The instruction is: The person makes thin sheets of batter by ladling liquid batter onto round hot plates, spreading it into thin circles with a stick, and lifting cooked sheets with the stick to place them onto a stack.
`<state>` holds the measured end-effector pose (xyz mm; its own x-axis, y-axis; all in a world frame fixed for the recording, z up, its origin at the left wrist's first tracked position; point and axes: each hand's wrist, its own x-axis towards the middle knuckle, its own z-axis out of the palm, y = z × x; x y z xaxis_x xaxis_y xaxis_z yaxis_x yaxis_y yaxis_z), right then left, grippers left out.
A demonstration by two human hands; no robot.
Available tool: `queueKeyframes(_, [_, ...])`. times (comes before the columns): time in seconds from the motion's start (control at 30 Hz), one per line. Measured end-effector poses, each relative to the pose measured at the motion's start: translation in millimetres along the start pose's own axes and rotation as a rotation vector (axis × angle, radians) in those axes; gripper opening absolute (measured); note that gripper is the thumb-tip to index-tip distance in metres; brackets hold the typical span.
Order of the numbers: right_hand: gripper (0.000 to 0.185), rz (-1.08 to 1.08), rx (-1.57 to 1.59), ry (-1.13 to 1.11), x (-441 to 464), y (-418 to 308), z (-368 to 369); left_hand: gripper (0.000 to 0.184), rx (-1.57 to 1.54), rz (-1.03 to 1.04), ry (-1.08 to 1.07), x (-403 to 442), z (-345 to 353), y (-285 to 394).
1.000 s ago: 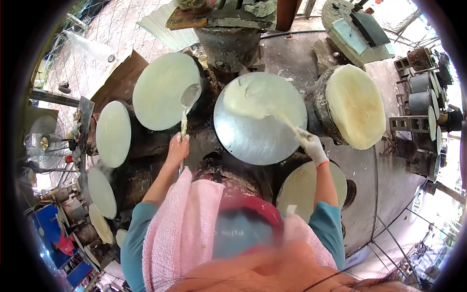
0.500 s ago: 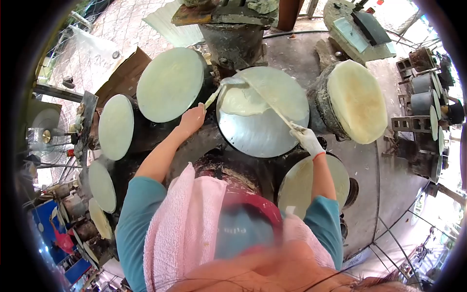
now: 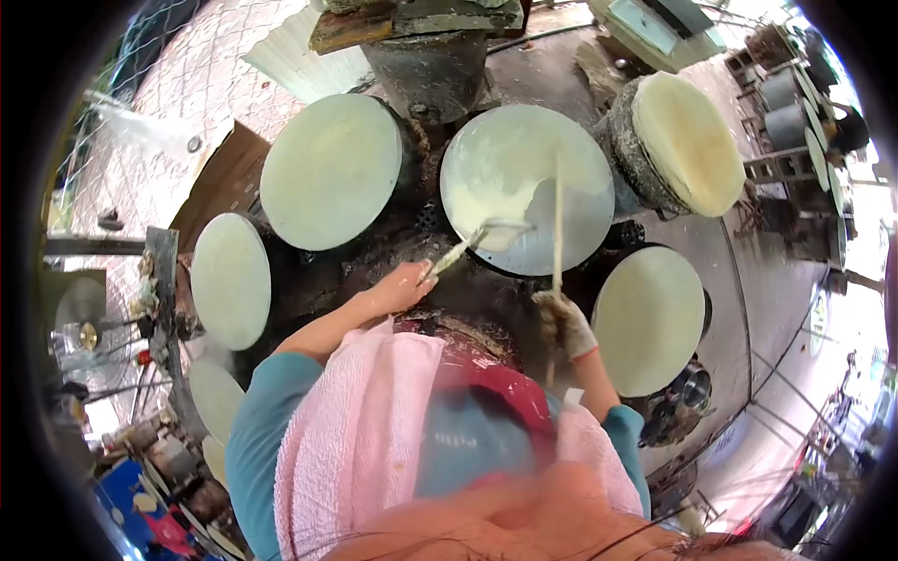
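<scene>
My left hand [image 3: 404, 286], bare, is closed round the batter-coated handle of a ladle [image 3: 498, 236], whose bowl is over the lower part of the round griddle [image 3: 580, 229]. My right hand [image 3: 564, 323], in a stained white glove, is closed round a long thin stick [image 3: 558, 224] that reaches up across the same griddle. Pale wet batter [image 3: 496, 168] covers the upper and left parts of that griddle. Bare metal shows at its lower right.
Batter-covered griddles stand at left [image 3: 332, 173], far left [image 3: 231, 280] and lower right [image 3: 650, 323]. A browned flatbread [image 3: 687, 145] lies on a drum at upper right. A stove drum [image 3: 426, 79] stands behind, and a cardboard piece [image 3: 220, 182] leans at left.
The ladle has moved from the left griddle to the centre one and down to its lower edge. The batter has spread wider there. My right hand's stick has turned nearly upright in view.
</scene>
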<state>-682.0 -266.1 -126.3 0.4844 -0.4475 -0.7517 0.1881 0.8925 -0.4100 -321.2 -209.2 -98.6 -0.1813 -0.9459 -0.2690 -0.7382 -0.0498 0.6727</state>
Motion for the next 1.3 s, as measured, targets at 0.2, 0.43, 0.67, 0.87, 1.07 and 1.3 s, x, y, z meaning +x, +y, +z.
queueKeyframes(0.2, [0.018, -0.273, 0.012, 0.150, 113, 45, 191, 0.022, -0.344, -0.074, 0.399, -25, -84, -26])
queueKeyframes(0.43, [0.025, -0.519, -0.218, 0.802, 186, 99, 190, 0.017, -0.347, -0.028, 0.422, -66, -97, -76])
queueKeyframes(0.67, [0.024, -0.574, -0.144, 0.745, 155, 108, 123, 0.013, -0.549, -0.177, 0.358, -87, -70, -69])
queueKeyframes(0.87, [0.034, -0.333, -1.160, 0.915, 74, 91, 119, 0.011, -0.758, -0.266, 0.358, -84, -34, -30])
queueKeyframes(1.07, [0.037, -0.606, -0.881, 0.806, 71, 52, 27, 0.009, -0.958, -0.370, 0.377, -82, -6, 28])
queueKeyframes(1.3, [0.040, -0.333, -1.400, 0.828, 21, 47, -15, 0.008, -0.962, -0.498, 0.454, -91, 12, 67])
